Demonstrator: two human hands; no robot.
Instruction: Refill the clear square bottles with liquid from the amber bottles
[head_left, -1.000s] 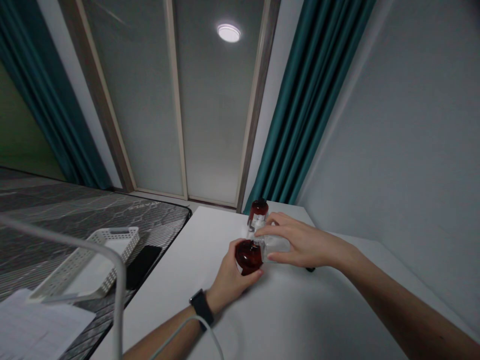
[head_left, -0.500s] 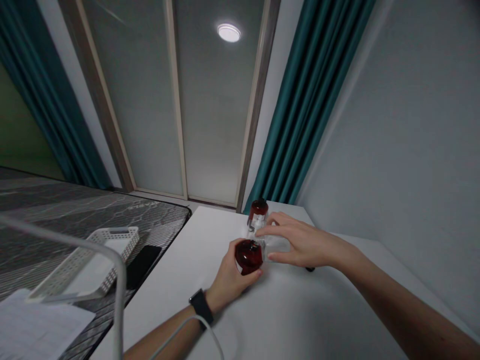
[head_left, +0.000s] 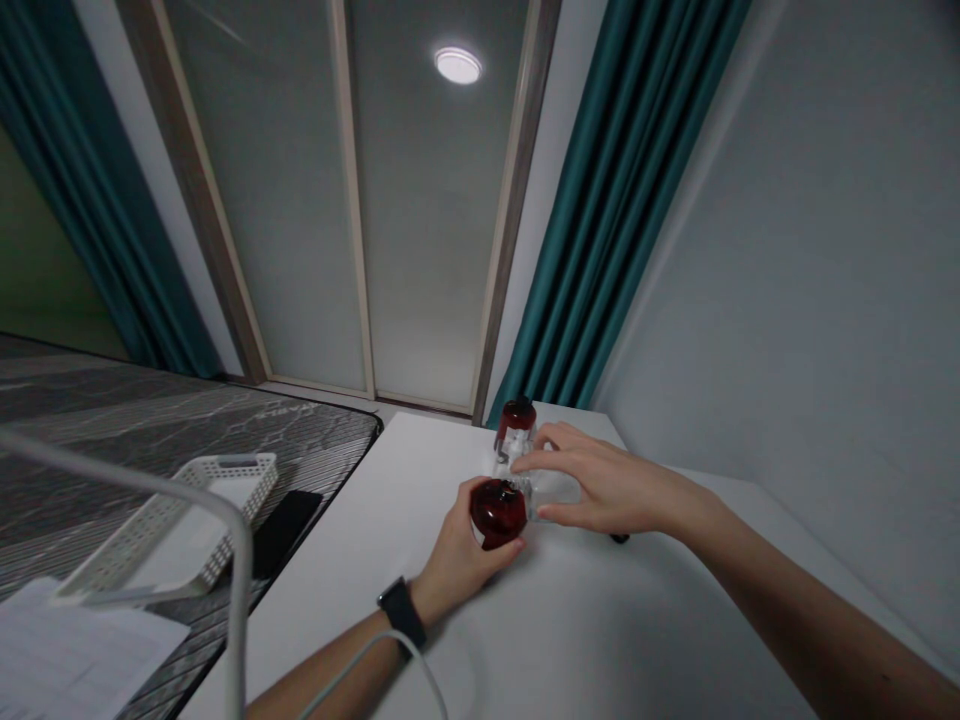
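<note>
Left hand holds brown bottle near illegible label.

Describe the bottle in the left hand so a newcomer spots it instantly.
Start at the white table. Toward its far end, the left hand wraps around a glossy reddish-brown bottle. Unlike the farther reddish-brown bottle, it sits in that hand's grasp.
</note>
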